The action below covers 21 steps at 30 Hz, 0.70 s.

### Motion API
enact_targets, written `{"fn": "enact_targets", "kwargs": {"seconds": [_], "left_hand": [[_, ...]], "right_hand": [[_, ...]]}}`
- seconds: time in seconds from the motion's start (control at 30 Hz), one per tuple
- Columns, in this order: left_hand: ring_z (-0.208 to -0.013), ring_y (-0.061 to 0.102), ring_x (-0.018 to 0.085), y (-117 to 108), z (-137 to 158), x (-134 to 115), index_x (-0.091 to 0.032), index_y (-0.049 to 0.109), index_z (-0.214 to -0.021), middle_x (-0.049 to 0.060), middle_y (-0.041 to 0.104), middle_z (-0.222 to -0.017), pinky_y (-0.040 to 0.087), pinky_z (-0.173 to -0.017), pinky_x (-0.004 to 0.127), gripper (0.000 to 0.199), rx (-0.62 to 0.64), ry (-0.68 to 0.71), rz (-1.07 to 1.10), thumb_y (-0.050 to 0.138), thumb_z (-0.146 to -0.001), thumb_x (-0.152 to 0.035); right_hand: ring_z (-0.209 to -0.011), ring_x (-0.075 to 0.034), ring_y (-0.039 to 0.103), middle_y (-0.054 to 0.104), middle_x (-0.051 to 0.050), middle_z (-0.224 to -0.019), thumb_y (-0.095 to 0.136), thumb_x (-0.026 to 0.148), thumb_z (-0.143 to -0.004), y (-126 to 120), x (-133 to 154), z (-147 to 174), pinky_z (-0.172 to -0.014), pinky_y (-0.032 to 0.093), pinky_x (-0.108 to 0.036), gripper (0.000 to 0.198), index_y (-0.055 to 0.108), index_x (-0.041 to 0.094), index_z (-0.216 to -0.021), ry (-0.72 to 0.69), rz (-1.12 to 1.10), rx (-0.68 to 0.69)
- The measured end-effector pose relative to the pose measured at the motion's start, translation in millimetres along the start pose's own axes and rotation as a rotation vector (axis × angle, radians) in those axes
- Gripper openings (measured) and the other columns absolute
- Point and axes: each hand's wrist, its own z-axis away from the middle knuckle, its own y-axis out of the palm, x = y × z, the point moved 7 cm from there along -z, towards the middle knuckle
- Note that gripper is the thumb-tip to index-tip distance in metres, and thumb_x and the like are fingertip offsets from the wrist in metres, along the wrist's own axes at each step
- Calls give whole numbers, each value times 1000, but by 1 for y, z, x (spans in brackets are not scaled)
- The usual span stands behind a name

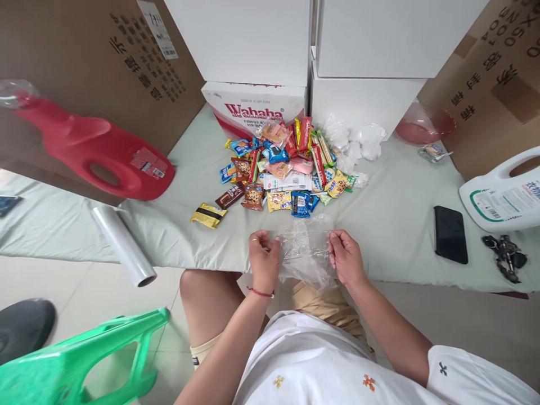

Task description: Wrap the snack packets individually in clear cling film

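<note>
A clear plastic bag is stretched between my hands at the table's front edge. My left hand pinches its left side, and my right hand pinches the right side. Just beyond the bag lies a heap of wrapped snacks in red, blue, yellow and brown packets. A yellow packet with a black band sits apart at the heap's left front, near a dark brown packet. Crumpled clear plastic bags rest at the heap's right rear.
White boxes and a Wahaha carton stand behind. On the left are a red jug and a plastic film roll; on the right, a black phone, keys, a white jug and a red bowl. A green stool stands below.
</note>
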Motion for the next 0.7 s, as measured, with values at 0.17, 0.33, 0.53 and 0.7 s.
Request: {"fn": "enact_targets", "kwargs": {"seconds": [0.17, 0.33, 0.53, 0.7], "left_hand": [[-74, 58, 16, 0, 4, -24, -20, 66, -93, 2, 63, -84, 45, -72, 29, 16, 136, 184, -232, 54, -92, -32], [-92, 63, 28, 49, 1, -30, -19, 66, -84, 12, 66, -95, 42, -69, 35, 39, 389, 176, -809, 44, -100, -48], [-104, 57, 29, 82, -4, -24, -21, 61, -85, 12, 63, -99, 43, -77, 35, 16, 420, 289, -814, 50, -96, -26], [-78, 56, 18, 52, -16, -12, -22, 51, -78, 1, 55, -78, 46, -78, 32, 20, 292, 128, -156, 50, -96, -32]], "right_hand": [[-40, -8, 36, 48, 8, -60, 66, 66, -82, 5, -4, 1, -33, 30, -22, 45, 57, 23, -85, -20, 55, 18], [-40, -9, 39, 50, 7, -61, 63, 67, -84, 9, -13, 1, -34, 29, -23, 44, 57, 23, -86, -27, 103, 35], [-42, -10, 41, 49, 7, -59, 62, 64, -87, 2, -17, -4, -37, 34, -23, 41, 57, 23, -86, -50, 144, 25], [-40, -8, 40, 50, 7, -59, 64, 65, -85, -17, -14, -9, -35, 31, -21, 43, 58, 22, -87, -34, 106, -26]]}}
